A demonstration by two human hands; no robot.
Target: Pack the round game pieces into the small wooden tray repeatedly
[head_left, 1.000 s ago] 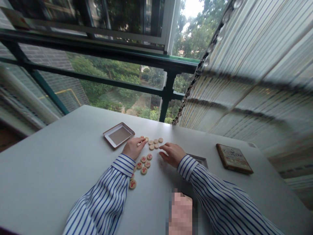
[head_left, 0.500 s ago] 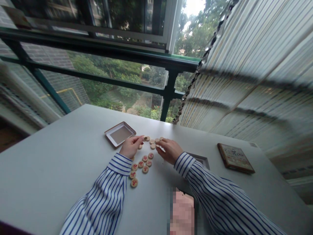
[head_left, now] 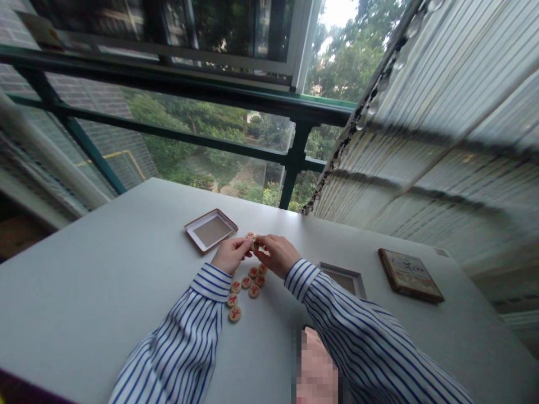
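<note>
Head view: right hand (head_left: pixel 275 256) now up against left hand (head_left: pixel 229 256), both grips tight on pale discs (head_left: pixel 254 242) between them.

A white table (head_left: pixel 84 292) is set by a dark-framed window (head_left: pixel 189 92); a striped curtain (head_left: pixel 455 129) is hung at right; trees (head_left: pixel 349 50) are seen outside.

Single head-worn view, forward and down, close over the white table (head_left: pixel 84 292), window (head_left: pixel 210 140) straight ahead.
</note>
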